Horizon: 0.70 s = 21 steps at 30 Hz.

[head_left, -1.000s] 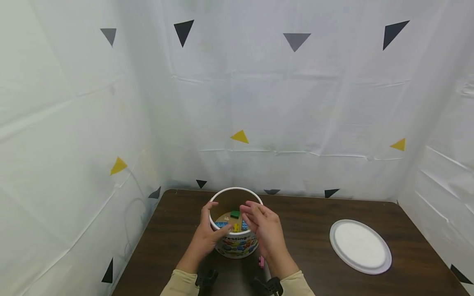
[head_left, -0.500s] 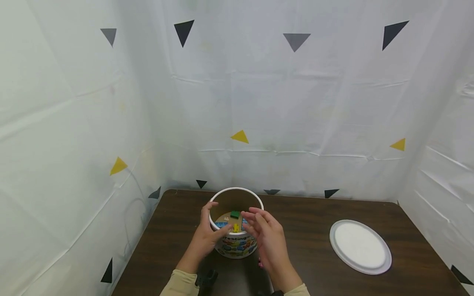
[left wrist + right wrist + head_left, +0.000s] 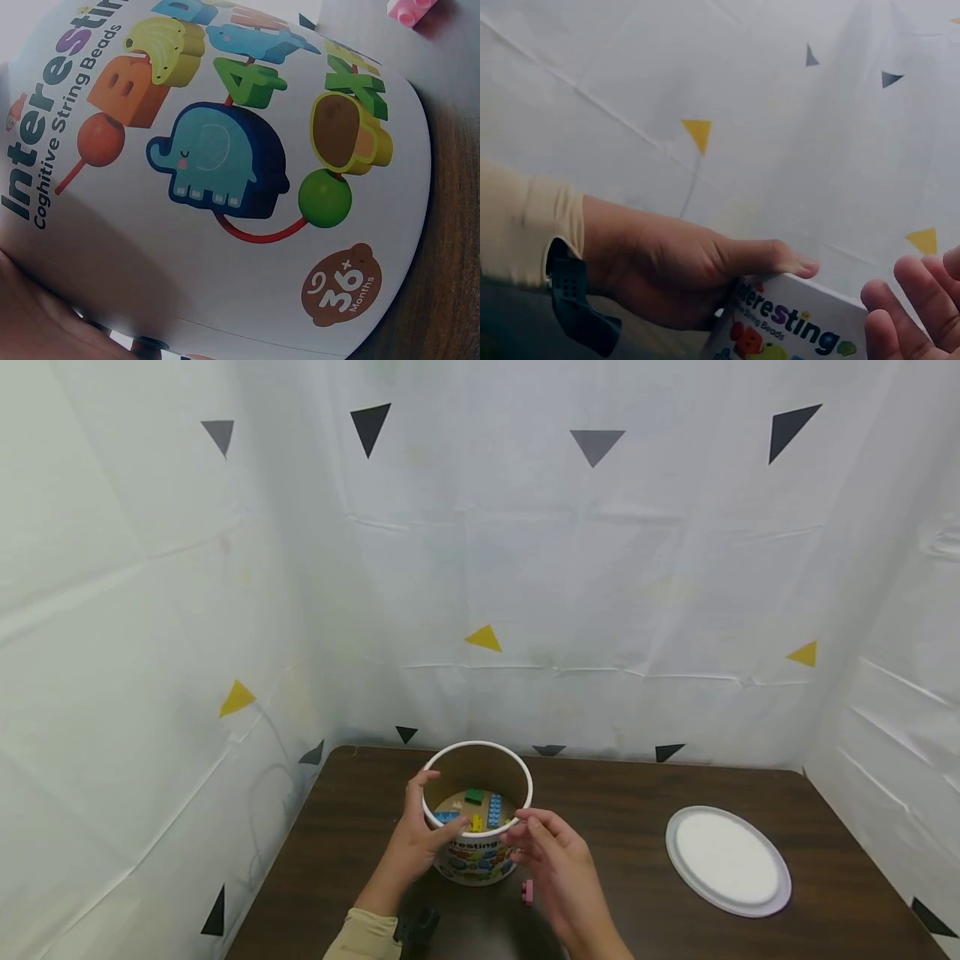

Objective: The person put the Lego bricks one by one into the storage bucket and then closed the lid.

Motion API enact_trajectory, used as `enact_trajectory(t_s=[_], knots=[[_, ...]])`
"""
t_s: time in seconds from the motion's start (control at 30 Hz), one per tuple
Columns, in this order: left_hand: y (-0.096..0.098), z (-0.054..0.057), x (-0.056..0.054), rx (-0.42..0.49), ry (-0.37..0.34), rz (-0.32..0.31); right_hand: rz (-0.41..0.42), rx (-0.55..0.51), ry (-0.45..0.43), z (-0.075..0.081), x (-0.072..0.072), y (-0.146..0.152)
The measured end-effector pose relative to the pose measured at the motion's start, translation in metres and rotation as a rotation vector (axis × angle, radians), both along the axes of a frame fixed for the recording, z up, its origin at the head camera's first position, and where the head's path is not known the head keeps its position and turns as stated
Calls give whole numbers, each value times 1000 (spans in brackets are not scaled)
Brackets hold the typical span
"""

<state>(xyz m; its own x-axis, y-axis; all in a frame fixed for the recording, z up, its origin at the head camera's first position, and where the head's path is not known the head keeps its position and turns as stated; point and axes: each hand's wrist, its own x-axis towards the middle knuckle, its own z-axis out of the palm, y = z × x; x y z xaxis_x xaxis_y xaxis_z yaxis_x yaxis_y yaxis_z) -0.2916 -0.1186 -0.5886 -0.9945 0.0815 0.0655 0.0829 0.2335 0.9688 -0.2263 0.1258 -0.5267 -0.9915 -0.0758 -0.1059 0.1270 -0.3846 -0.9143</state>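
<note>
A round cardboard tub [image 3: 474, 865] with a white rim and printed toy pictures stands on the table. My left hand [image 3: 411, 843] grips its left side, the thumb over the near rim; the right wrist view also shows this hold. Inside lie a green brick [image 3: 474, 796], a yellow piece [image 3: 477, 823], a blue brick [image 3: 494, 810], another blue piece [image 3: 447, 817] and a small pale piece. My right hand [image 3: 558, 860], fingers loosely bent, is at the tub's near right rim; nothing shows in it. A pink brick [image 3: 527, 892] lies on the table beside it.
A round white lid [image 3: 727, 860] lies flat on the right of the dark wooden table [image 3: 615, 810]. White sheeting [image 3: 570, 568] with printed triangles surrounds the table at the back and both sides.
My right hand has moved from above the tub's opening down and to the right, to its rim. More of the right blue brick shows. The left hand keeps its hold.
</note>
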Motion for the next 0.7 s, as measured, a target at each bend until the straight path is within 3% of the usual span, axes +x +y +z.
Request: enact_trajectory(t_s=[0.13,0.27,0.5,0.7], knots=[[-1,1,0,7,0,-3,-43,51,-9,0,4,6],[-1,2,0,8,1,-9,-69,94,-72,-11,5,16],[0,4,1,22,3,-12,-79,116,-85,-43,3,28],[-1,4,0,16,2,-13,-55,173,-124,-86,-5,36]])
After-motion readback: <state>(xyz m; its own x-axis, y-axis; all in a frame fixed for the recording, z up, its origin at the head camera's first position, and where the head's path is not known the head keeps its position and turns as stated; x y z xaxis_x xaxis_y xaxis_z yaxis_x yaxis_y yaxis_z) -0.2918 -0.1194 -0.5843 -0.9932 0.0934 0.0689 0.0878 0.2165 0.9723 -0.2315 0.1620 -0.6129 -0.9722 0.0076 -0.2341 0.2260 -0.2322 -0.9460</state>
